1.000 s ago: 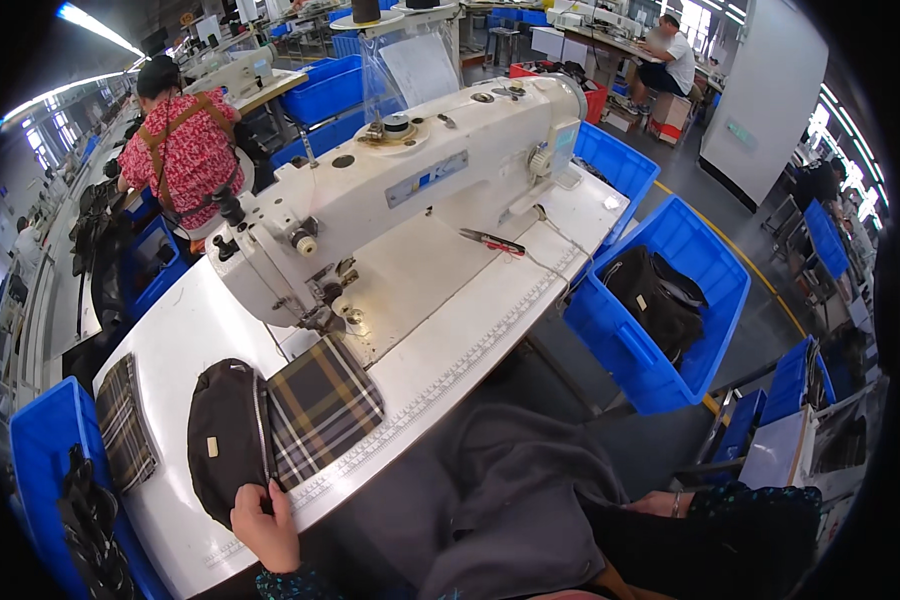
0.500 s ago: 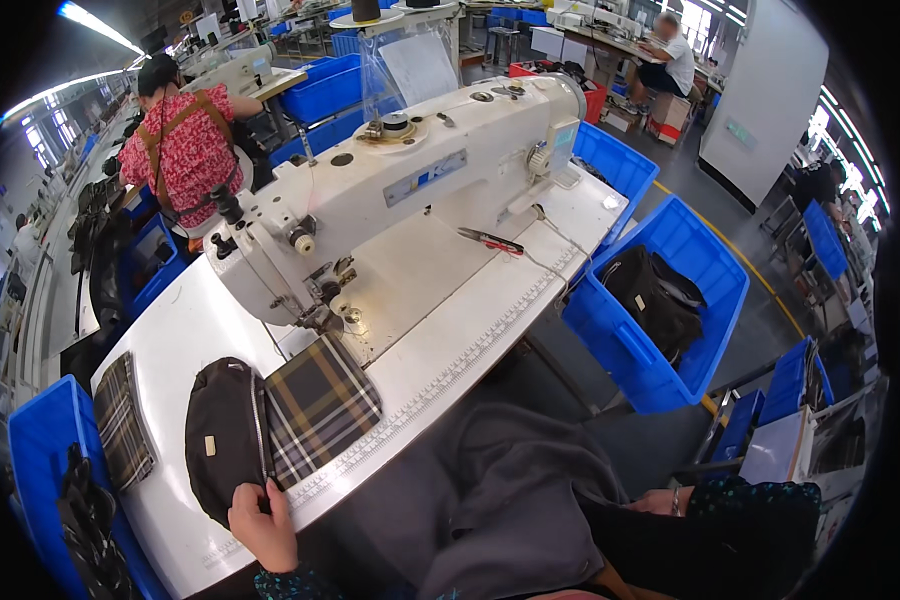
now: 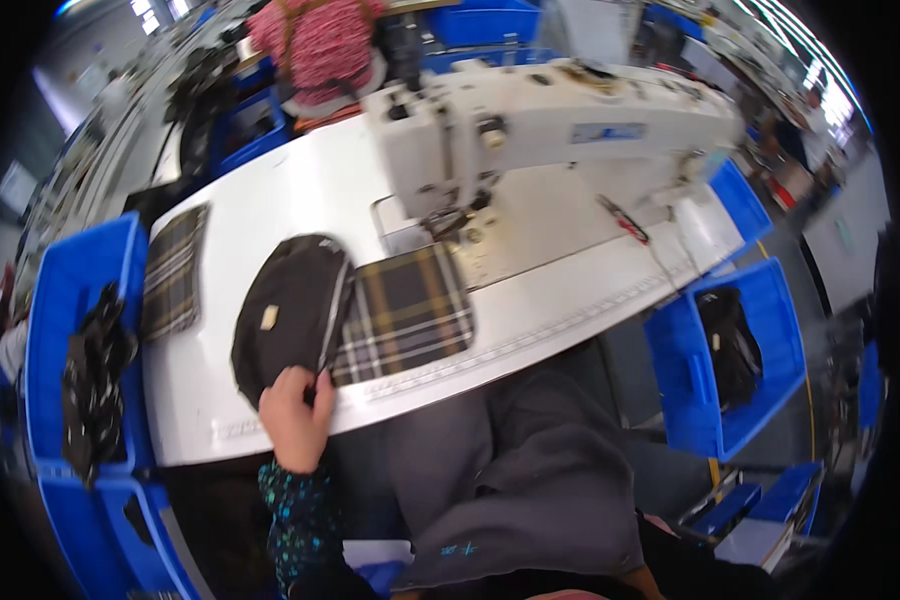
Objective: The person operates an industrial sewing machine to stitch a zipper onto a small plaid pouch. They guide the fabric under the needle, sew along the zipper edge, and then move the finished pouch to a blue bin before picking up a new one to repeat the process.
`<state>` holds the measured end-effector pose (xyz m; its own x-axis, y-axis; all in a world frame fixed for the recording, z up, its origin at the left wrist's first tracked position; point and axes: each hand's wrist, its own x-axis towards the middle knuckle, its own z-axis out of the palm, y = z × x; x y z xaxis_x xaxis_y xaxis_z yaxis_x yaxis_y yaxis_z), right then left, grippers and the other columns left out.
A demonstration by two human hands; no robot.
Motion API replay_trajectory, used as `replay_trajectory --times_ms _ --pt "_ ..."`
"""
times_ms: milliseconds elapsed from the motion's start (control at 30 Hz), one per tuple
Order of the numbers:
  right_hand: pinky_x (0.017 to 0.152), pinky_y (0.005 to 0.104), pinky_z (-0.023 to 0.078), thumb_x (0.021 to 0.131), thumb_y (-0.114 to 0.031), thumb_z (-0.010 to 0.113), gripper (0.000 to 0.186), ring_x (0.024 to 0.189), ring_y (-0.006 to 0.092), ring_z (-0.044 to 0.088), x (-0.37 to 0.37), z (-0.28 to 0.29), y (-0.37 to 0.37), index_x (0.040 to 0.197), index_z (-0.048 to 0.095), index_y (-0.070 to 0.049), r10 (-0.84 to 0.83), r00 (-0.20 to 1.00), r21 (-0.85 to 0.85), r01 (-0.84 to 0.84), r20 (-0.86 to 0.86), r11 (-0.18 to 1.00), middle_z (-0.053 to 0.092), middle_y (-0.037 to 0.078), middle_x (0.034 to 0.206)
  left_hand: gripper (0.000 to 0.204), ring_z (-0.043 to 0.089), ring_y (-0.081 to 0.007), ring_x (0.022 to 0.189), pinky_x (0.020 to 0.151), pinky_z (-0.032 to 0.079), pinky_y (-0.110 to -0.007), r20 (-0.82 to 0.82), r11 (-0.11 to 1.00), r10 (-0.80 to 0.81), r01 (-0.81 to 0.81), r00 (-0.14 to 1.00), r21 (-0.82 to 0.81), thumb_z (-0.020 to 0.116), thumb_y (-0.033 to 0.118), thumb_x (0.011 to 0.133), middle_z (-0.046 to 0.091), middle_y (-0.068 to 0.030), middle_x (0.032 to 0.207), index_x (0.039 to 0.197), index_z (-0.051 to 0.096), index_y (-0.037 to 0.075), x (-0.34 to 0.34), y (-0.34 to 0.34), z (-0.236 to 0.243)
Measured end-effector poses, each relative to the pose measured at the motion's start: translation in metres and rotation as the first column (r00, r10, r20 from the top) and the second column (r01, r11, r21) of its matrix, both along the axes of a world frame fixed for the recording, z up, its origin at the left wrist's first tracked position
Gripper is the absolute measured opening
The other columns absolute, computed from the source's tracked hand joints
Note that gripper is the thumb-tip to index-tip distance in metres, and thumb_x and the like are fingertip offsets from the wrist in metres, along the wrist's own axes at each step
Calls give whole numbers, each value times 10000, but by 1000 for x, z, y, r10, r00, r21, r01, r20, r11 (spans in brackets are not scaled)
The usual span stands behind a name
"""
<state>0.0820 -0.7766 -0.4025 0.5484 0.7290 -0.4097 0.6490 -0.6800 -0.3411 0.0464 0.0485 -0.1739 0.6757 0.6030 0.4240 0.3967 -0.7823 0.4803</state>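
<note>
My left hand (image 3: pixel 298 418) pinches the near end of a black fabric pouch (image 3: pixel 288 312), at its zipper edge. A small pale label sits on the pouch, which lies flat on the white sewing table (image 3: pixel 270 205). Partly tucked against its right side is a plaid fabric panel (image 3: pixel 410 318), whose far edge reaches the needle area of the sewing machine (image 3: pixel 560 135). Only a sliver of my right hand (image 3: pixel 658 522) shows beside my lap, its fingers hidden.
Another plaid piece (image 3: pixel 173 270) lies at the table's left edge. Blue bins flank the table: the left bin (image 3: pixel 38 350) holds black pieces, the right bin (image 3: pixel 788 345) a black pouch. Red-handled snips (image 3: pixel 625 220) rest on the machine bed. A person in red (image 3: pixel 320 45) sits beyond.
The head view has swung left and down, so the table and machine appear shifted right. My left hand keeps its pinch on the pouch; my right hand is now mostly hidden.
</note>
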Motion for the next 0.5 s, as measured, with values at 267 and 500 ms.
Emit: replay_trajectory --times_ms 267,500 --pt "575 322 543 871 -106 745 149 686 165 676 91 5 62 1006 711 -53 -574 745 94 634 -340 767 703 53 840 162 599 -325 706 659 460 -400 44 999 -28 27 999 29 792 101 865 624 -134 809 906 664 9 -4 -5 22" --pt "562 383 445 863 -47 747 112 618 242 599 172 162 295 819 648 -19 -329 939 539 228 99 811 616 104 694 198 643 -302 860 749 481 -406 -230 980 149 -112 962 164 860 164 777 699 -65 930 904 745 64 -63 18 69"
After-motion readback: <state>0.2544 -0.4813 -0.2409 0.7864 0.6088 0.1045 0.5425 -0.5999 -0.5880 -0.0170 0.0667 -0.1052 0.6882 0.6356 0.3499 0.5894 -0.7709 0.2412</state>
